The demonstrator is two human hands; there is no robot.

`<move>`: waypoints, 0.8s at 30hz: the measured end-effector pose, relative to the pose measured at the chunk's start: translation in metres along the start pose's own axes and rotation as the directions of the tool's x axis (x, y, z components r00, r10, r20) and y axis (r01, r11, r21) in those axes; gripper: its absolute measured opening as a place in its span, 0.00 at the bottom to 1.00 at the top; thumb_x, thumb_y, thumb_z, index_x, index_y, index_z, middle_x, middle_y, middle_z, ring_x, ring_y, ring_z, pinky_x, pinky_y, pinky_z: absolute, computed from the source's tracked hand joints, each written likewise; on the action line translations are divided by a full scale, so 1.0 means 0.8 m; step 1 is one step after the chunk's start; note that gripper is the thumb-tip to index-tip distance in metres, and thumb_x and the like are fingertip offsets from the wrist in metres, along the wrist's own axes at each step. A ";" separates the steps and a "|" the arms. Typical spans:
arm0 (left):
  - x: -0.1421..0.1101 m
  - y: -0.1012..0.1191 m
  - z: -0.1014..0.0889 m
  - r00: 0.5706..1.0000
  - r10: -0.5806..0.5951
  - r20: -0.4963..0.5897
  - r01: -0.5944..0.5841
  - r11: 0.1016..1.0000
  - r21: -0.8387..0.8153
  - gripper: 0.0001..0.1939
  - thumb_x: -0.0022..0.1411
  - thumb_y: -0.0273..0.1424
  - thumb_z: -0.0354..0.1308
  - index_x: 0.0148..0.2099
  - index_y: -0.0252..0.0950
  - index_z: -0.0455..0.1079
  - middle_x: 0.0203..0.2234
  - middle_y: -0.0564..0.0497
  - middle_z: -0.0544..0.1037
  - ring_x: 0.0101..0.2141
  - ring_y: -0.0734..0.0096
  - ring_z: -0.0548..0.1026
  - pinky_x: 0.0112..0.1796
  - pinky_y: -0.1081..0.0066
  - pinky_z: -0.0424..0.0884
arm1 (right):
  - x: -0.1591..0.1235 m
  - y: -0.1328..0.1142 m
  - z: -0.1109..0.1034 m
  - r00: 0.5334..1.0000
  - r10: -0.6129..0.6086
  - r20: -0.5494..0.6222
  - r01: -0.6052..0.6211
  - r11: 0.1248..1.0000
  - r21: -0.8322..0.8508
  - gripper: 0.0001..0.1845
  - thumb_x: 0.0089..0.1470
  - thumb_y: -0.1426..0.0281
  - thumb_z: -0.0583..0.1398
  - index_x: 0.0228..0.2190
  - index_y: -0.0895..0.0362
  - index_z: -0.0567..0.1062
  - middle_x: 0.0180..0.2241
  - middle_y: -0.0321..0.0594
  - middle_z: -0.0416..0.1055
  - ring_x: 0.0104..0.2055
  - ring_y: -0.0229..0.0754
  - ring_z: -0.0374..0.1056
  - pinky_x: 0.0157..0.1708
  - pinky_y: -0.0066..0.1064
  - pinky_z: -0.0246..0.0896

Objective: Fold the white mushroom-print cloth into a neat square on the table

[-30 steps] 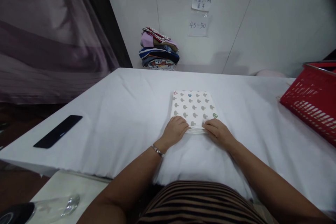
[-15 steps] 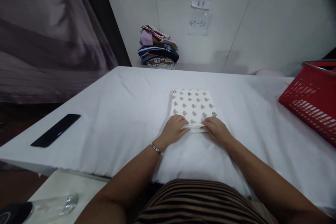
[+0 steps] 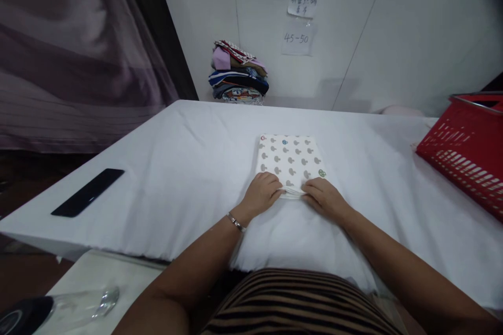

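A folded white cloth [image 3: 291, 159] printed with small grey shapes lies flat on the white-covered table [image 3: 184, 167], in the middle. My left hand [image 3: 262, 196] grips the cloth's near left corner, fingers curled over its edge. My right hand [image 3: 324, 198] grips the near right corner the same way. The near edge between the two hands is slightly lifted and bunched. A thin bracelet sits on my left wrist.
A black phone [image 3: 88, 199] lies near the table's left edge. A red plastic basket [image 3: 466, 154] stands at the right. A stack of folded clothes [image 3: 238, 72] rests against the back wall under two paper notes. A clear glass [image 3: 80, 308] lies on a lower surface, bottom left.
Both hands have drawn slightly closer together on the cloth's near edge, which now bunches up a little. The cloth has stayed in place.
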State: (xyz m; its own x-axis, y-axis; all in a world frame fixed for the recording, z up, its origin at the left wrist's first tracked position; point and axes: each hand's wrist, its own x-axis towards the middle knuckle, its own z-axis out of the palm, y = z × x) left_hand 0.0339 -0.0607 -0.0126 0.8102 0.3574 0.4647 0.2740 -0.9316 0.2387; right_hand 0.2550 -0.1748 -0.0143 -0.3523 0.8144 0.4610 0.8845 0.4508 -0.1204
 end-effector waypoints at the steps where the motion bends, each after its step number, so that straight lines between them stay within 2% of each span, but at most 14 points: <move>1: 0.000 0.001 -0.001 1.000 0.002 0.018 -0.002 1.000 0.003 0.11 0.66 0.35 0.48 0.35 0.37 0.69 0.32 0.50 0.71 0.37 0.67 0.66 0.39 0.65 0.60 | -0.001 -0.001 0.000 1.000 -0.002 0.020 0.002 1.000 0.001 0.11 0.60 0.67 0.53 0.41 0.58 0.70 0.39 0.47 0.70 0.39 0.46 0.64 0.38 0.40 0.62; 4: -0.001 0.002 -0.005 0.998 -0.012 0.059 0.012 1.000 -0.012 0.09 0.64 0.37 0.52 0.37 0.37 0.68 0.34 0.50 0.71 0.38 0.66 0.66 0.40 0.65 0.61 | -0.003 -0.002 0.000 0.999 0.025 0.030 -0.025 1.000 0.014 0.12 0.60 0.68 0.53 0.43 0.58 0.69 0.40 0.48 0.69 0.41 0.47 0.63 0.40 0.41 0.62; 8: -0.001 0.004 -0.006 0.997 -0.029 0.075 0.031 0.999 -0.025 0.08 0.61 0.36 0.56 0.40 0.38 0.68 0.36 0.50 0.71 0.39 0.66 0.66 0.40 0.65 0.61 | -0.004 0.001 0.001 0.999 0.047 -0.012 -0.046 0.997 0.064 0.11 0.60 0.70 0.52 0.44 0.55 0.69 0.39 0.46 0.69 0.41 0.46 0.64 0.40 0.40 0.63; 11: -0.001 0.005 -0.005 0.997 -0.028 0.077 0.029 1.000 -0.012 0.07 0.62 0.35 0.55 0.40 0.38 0.68 0.36 0.51 0.71 0.40 0.66 0.66 0.40 0.65 0.61 | -0.004 0.005 0.002 0.999 0.025 -0.022 -0.023 0.997 0.077 0.11 0.60 0.69 0.53 0.44 0.55 0.70 0.39 0.46 0.69 0.41 0.45 0.64 0.39 0.40 0.63; 15: -0.002 0.005 -0.003 0.997 -0.010 0.072 0.008 1.000 0.027 0.07 0.62 0.35 0.55 0.40 0.38 0.68 0.36 0.50 0.71 0.40 0.65 0.66 0.41 0.65 0.61 | -0.004 0.007 0.006 1.000 -0.012 -0.011 0.012 1.000 0.009 0.12 0.60 0.70 0.52 0.45 0.56 0.70 0.39 0.47 0.69 0.40 0.45 0.64 0.39 0.40 0.64; 21: -0.002 0.003 0.000 1.000 0.011 0.004 -0.011 0.995 0.102 0.09 0.66 0.34 0.49 0.39 0.37 0.69 0.34 0.50 0.72 0.38 0.66 0.67 0.39 0.65 0.60 | -0.003 0.000 0.008 0.990 0.011 -0.144 -0.024 0.996 -0.083 0.13 0.60 0.73 0.50 0.42 0.57 0.72 0.37 0.47 0.70 0.39 0.45 0.64 0.37 0.39 0.64; 24: -0.001 0.004 0.002 0.999 0.039 -0.002 -0.038 0.988 0.152 0.10 0.66 0.34 0.48 0.37 0.36 0.69 0.33 0.49 0.72 0.36 0.66 0.66 0.38 0.65 0.60 | -0.004 -0.005 0.006 0.995 0.013 -0.096 -0.024 0.993 -0.115 0.12 0.61 0.72 0.50 0.42 0.58 0.72 0.37 0.47 0.71 0.38 0.46 0.65 0.37 0.39 0.63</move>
State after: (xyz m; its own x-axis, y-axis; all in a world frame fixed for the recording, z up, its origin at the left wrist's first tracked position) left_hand 0.0346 -0.0641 -0.0135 0.8192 0.3213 0.4751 0.3188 -0.9437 0.0884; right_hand 0.2515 -0.1774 -0.0195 -0.3101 0.7813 0.5416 0.9218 0.3864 -0.0296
